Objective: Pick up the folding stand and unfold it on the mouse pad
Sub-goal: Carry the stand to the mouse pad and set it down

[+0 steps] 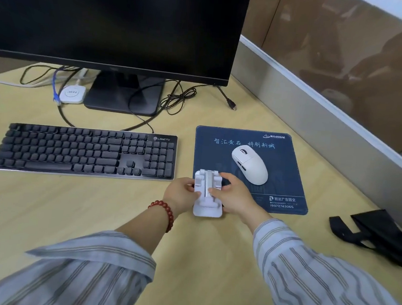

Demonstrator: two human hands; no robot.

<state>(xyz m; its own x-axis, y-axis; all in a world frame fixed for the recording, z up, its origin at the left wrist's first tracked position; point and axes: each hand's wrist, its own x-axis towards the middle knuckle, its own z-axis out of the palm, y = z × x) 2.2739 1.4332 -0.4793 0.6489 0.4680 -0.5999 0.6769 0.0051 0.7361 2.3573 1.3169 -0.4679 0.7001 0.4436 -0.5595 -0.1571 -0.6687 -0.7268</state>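
The white folding stand (pixel 207 196) is held over the front left corner of the dark blue mouse pad (pixel 277 182), its base toward me and its hinged upper part pointing away. My left hand (pixel 180 192) grips its left side, thumb on the top face. My right hand (pixel 231 195) grips its right side, fingers curled around the edge. Whether the stand touches the pad I cannot tell.
A white mouse (pixel 249 164) lies on the pad just right of my hands. A black keyboard (pixel 87 151) sits to the left, a monitor (pixel 118 23) with cables behind. A black pouch (pixel 378 236) lies at the right, under a partition wall (pixel 318 118).
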